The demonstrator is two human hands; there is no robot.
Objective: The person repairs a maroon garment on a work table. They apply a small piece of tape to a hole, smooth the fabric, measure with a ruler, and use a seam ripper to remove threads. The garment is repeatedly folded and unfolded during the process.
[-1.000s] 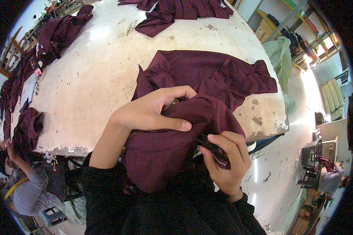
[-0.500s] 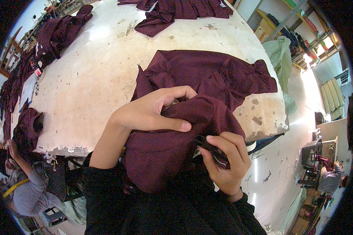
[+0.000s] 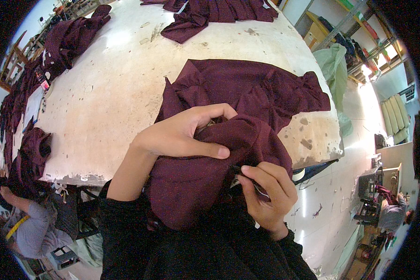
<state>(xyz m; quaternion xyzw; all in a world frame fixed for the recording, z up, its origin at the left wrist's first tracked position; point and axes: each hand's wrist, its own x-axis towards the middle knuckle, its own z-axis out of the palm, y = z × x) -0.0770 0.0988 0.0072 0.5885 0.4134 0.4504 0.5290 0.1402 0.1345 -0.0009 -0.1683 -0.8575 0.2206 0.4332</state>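
Observation:
A dark maroon garment (image 3: 186,189) is bunched up before me, its far part spread on the table and its near part hanging over the edge. My left hand (image 3: 175,133) grips a raised fold of it, thumb on top and fingers partly hidden behind the cloth. Between the thumb and fingers of my right hand (image 3: 271,189) is a small pair of black thread snips (image 3: 236,170). Their tips meet the cloth just below my left thumb; whether the blades are apart cannot be made out.
The worn, pale table (image 3: 102,102) carries more maroon garments (image 3: 224,11) at its far end and a maroon pile (image 3: 72,42) along its left side. A co-worker (image 3: 37,228) in grey is at the lower left. Shelves (image 3: 340,28) and a black crate (image 3: 371,179) stand on the right.
My right fingers have closed further round the snips, so less of them shows. The left hand and garment have barely shifted. At the left, the co-worker's hand has lowered.

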